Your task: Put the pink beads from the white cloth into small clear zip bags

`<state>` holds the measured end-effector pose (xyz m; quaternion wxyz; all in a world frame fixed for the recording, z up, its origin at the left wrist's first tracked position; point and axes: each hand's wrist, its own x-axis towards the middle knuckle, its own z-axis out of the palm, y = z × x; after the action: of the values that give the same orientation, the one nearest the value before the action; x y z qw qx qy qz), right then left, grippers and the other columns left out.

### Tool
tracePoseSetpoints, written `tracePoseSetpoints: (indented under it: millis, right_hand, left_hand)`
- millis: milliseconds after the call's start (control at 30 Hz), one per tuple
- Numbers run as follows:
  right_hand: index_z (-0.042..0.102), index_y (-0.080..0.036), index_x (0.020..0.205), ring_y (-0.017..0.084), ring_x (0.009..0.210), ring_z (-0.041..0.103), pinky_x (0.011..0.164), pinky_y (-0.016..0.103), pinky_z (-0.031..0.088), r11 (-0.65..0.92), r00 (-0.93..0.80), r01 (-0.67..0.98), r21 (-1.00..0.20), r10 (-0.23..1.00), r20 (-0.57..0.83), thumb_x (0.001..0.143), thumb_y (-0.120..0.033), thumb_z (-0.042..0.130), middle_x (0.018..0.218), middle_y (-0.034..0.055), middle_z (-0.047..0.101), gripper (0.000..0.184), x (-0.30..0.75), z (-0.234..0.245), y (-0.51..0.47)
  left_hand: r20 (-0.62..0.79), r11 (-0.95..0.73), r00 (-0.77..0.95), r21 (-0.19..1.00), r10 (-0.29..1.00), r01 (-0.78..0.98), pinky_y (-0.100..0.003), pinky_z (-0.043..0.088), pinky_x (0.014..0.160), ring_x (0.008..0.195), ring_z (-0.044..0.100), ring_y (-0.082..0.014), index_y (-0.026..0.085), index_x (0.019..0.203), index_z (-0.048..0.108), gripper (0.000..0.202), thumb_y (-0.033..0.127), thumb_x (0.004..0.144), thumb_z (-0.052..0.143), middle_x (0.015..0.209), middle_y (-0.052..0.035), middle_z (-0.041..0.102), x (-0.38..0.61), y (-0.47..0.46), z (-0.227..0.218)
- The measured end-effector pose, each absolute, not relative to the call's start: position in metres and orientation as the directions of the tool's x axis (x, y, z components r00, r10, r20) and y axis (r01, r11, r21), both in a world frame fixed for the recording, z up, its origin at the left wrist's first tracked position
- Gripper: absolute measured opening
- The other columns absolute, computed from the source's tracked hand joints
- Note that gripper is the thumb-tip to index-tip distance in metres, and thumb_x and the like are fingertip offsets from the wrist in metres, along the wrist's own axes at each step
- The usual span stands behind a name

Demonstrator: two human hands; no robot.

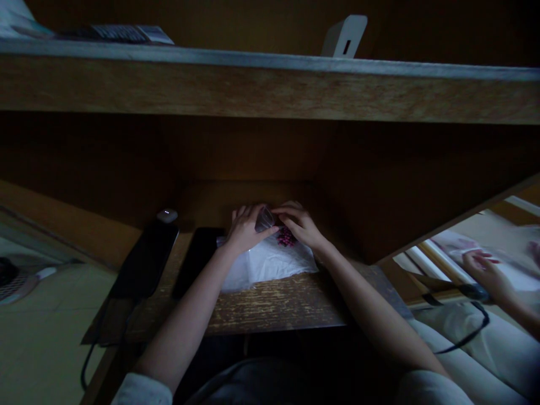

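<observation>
My left hand (247, 229) holds a small clear plastic bag (265, 219) between thumb and fingers, with its mouth toward the right. My right hand (301, 226) is close beside it, thumb and fingertips drawn together at the bag's edge; what they pinch is too small and dark to make out. Just below the right fingers lies a pile of small magenta beads (287, 237). The pile rests on a crumpled white tissue (280, 263). A larger clear plastic bag (237, 274) lies flat under my left wrist, overlapping the tissue's left side.
Left of my hands lie a dark phone-like slab (198, 259) and a black device with a cable (147, 261), with a small white case (167, 215) behind. A thick shelf edge (270, 87) crosses above. At right, another person's hand (485, 267) shows beyond the side panel (442, 219).
</observation>
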<state>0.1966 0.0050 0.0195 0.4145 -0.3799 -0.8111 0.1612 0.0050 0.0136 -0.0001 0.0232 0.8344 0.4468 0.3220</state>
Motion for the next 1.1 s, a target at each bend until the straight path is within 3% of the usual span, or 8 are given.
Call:
tracePoseSetpoints:
  millis: [233,333,467,567,667,767,933,1100]
  right_hand:
    - [0.067,-0.025,0.098,0.023,0.097,0.053,0.086,0.040,0.042,0.682,-0.417,0.554,-0.479,0.724,0.549,0.089,-0.030,0.049,0.100,0.0078,0.060,0.021,0.195,0.016,0.005]
    - [0.067,-0.024,0.097,0.023,0.096,0.054,0.086,0.040,0.042,0.667,-0.359,0.566,-0.484,0.728,0.584,0.090,-0.031,0.048,0.100,0.0078,0.060,0.021,0.192,0.017,0.003]
    - [0.063,-0.026,0.105,0.024,0.095,0.055,0.086,0.041,0.043,0.627,-0.272,0.580,-0.521,0.751,0.601,0.089,-0.034,0.050,0.097,0.0070,0.061,0.023,0.190,0.019,0.001]
    - [0.059,-0.024,0.111,0.022,0.091,0.056,0.084,0.039,0.044,0.574,-0.164,0.563,-0.595,0.783,0.600,0.087,-0.037,0.053,0.097,0.0067,0.061,0.028,0.191,0.018,0.002]
    - [0.062,-0.022,0.102,0.020,0.087,0.058,0.080,0.034,0.046,0.510,-0.094,0.470,-0.720,0.840,0.534,0.085,-0.041,0.055,0.096,0.0065,0.063,0.026,0.192,0.014,0.007]
    - [0.063,-0.020,0.090,0.019,0.081,0.059,0.074,0.031,0.047,0.437,-0.111,0.344,-0.831,0.898,0.426,0.083,-0.044,0.056,0.090,0.0054,0.064,0.026,0.192,0.012,0.010]
    - [0.059,-0.019,0.078,0.014,0.067,0.053,0.061,0.025,0.042,0.379,-0.163,0.264,-0.887,0.924,0.347,0.082,-0.044,0.055,0.073,0.0019,0.058,0.026,0.189,0.015,0.008]
    - [0.054,-0.018,0.075,0.013,0.064,0.047,0.058,0.024,0.037,0.403,-0.173,0.252,-0.880,0.913,0.369,0.082,-0.040,0.054,0.068,0.0003,0.051,0.024,0.187,0.017,0.005]
  left_hand:
    - [0.499,-0.601,0.407,0.325,0.765,0.730,-0.043,0.034,0.091,0.108,0.047,-0.0283,0.021,0.131,0.044,0.061,0.055,0.081,0.053,0.122,-0.0096,0.056,0.006,0.012,0.003]
    - [0.527,-0.608,0.382,0.363,0.759,0.706,-0.041,0.035,0.092,0.107,0.050,-0.0251,0.025,0.124,0.052,0.044,0.048,0.087,0.049,0.120,-0.0061,0.059,0.006,0.012,0.007]
    - [0.594,-0.644,0.320,0.478,0.738,0.598,-0.037,0.040,0.088,0.096,0.057,-0.0207,0.024,0.101,0.065,0.027,0.038,0.092,0.043,0.101,-0.0037,0.067,0.005,0.015,0.009]
    - [0.617,-0.635,0.191,0.662,0.764,0.399,-0.033,0.046,0.081,0.088,0.061,-0.0188,0.021,0.093,0.066,0.026,0.037,0.090,0.046,0.094,-0.0043,0.068,0.005,0.020,0.007]
    - [0.510,-0.519,0.098,0.844,0.854,0.132,-0.030,0.050,0.070,0.075,0.063,-0.0171,0.019,0.084,0.065,0.027,0.043,0.086,0.053,0.080,-0.0032,0.068,0.006,0.024,0.005]
    - [0.382,-0.377,0.118,0.924,0.917,-0.059,-0.028,0.052,0.060,0.063,0.063,-0.0158,0.018,0.076,0.063,0.030,0.048,0.078,0.061,0.069,-0.0012,0.065,0.009,0.025,0.006]
    - [0.224,-0.195,0.178,0.966,0.958,-0.168,-0.028,0.052,0.051,0.053,0.062,-0.0145,0.018,0.078,0.061,0.031,0.046,0.068,0.070,0.069,-0.0005,0.065,0.011,0.022,0.011]
    - [0.217,-0.181,0.215,0.968,0.952,-0.175,-0.028,0.053,0.053,0.053,0.063,-0.0147,0.016,0.074,0.061,0.033,0.045,0.065,0.072,0.070,-0.0017,0.066,0.012,0.021,0.011]
